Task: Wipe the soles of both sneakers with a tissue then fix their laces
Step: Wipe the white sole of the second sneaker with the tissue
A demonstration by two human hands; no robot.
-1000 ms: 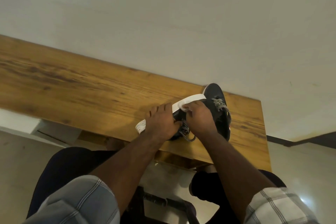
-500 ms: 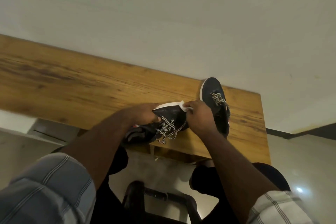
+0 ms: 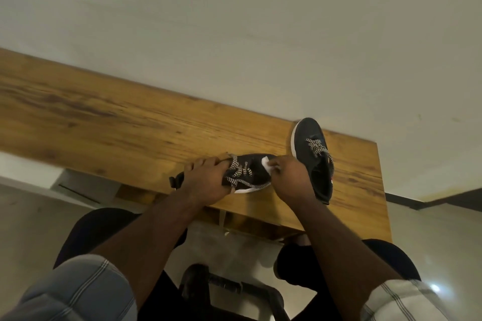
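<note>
A person seated at a wooden table (image 3: 109, 122) sets a dark sneaker (image 3: 250, 172) back upright on the table's near edge. A second ago that shoe lay tipped on its side with its white sole facing up under the tissue; half a second ago it was turning over; now the sole faces down, only a white sliver showing along the near side, and the speckled laces (image 3: 241, 173) lie on top. The left hand (image 3: 204, 182) grips the shoe over its heel and collar, fingers curled round it. The right hand (image 3: 292, 177) sits at the toe, pinching a small white tissue (image 3: 267, 164) between thumb and fingers, the wad touching the toe cap. The hands stand a little apart, each at one end of the shoe. The second sneaker (image 3: 313, 159) stands upright just beyond the right hand, toe pointing away, its laces loosely crossed, nobody touching it. The turn suggests the wiping of this sole is finished or nearly so; whether the other sole has been wiped cannot be judged from here, and neither pair of laces looks tidied, so the lacing step seems yet to come. No brand, label or legible writing shows on either shoe or on the tissue; a small reddish mark at the second sneaker's heel is too small to read.
</note>
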